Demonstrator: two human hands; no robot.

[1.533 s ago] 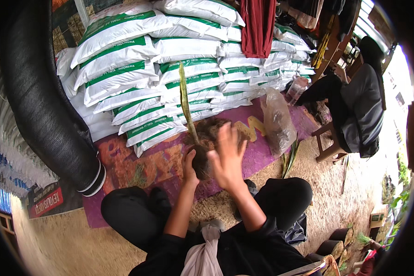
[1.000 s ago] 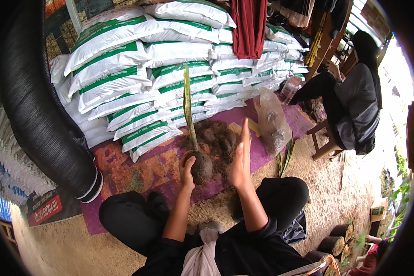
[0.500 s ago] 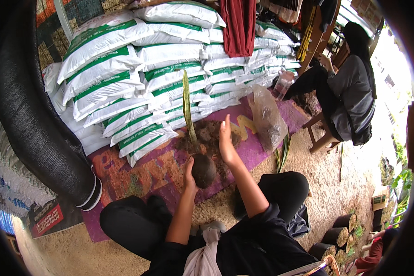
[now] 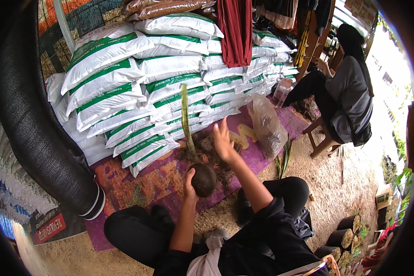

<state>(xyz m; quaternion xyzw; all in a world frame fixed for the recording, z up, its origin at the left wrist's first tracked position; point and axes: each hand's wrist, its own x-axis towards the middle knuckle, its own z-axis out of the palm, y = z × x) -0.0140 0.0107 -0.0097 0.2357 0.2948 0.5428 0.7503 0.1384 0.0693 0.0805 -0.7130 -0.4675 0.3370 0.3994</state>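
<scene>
My left hand [image 4: 191,185] is wrapped round the side of a dark, round root ball [image 4: 204,181], thumb up on its near face. From the ball's top rises a single long snake plant leaf [image 4: 185,122], green with yellowish edges, nearly upright. My right hand [image 4: 223,141] is raised just beyond the ball to the right, apart from it, with fingers stretched out and nothing in them. Beneath and behind both hands lies a heap of dark soil and fibre [image 4: 206,140] on a purple printed sheet [image 4: 124,184].
White and green sacks [image 4: 170,85] are stacked behind. A clear plastic bag [image 4: 267,126] stands right of the soil, near loose leaves [image 4: 285,154]. Another person [image 4: 349,92] sits on a stool at the right. A black roll [image 4: 46,129] leans at left; dark pots [image 4: 340,237] stand lower right.
My right hand has moved a little farther from the ball, its fingers spreading and tilting left. My left hand keeps its hold. The whole view has shifted slightly.
</scene>
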